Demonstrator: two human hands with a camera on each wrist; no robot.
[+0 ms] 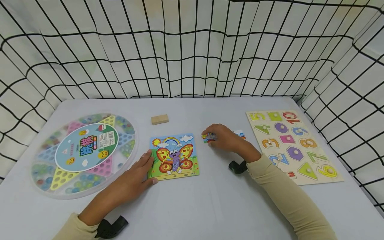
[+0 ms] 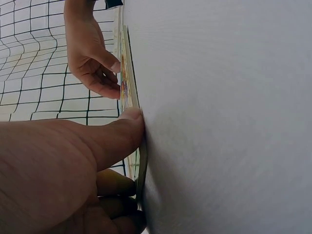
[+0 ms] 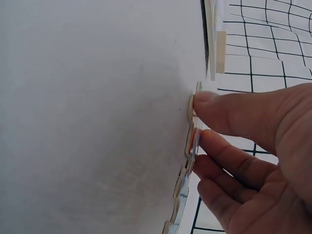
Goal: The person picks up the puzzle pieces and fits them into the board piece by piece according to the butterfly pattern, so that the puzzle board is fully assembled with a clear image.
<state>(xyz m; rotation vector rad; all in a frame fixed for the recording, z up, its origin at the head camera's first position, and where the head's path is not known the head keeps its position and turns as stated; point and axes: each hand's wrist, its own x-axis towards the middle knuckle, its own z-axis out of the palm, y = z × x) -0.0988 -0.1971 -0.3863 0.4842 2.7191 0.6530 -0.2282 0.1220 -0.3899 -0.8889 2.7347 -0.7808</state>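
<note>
My left hand [image 1: 135,175] holds the lower left corner of a square butterfly jigsaw puzzle [image 1: 175,155] lying flat on the table. Its thumb [image 2: 114,139] touches the near edge and its fingers lie along the left edge. To the puzzle's right, my right hand [image 1: 225,137] pinches a small colourful jigsaw piece [image 1: 209,137]. More printed pieces [image 1: 240,134] show partly behind that hand. In the right wrist view the thumb and fingers touch a thin row of puzzle pieces [image 3: 183,195]; how many are held is hidden.
A round Chinese checkers set [image 1: 85,155] with marbles under a clear cover lies at left. A wooden block [image 1: 160,119] sits behind the puzzle. At right lies a number and shape puzzle board [image 1: 292,146]. Black wire mesh [image 1: 180,60] surrounds the white table [image 1: 192,206].
</note>
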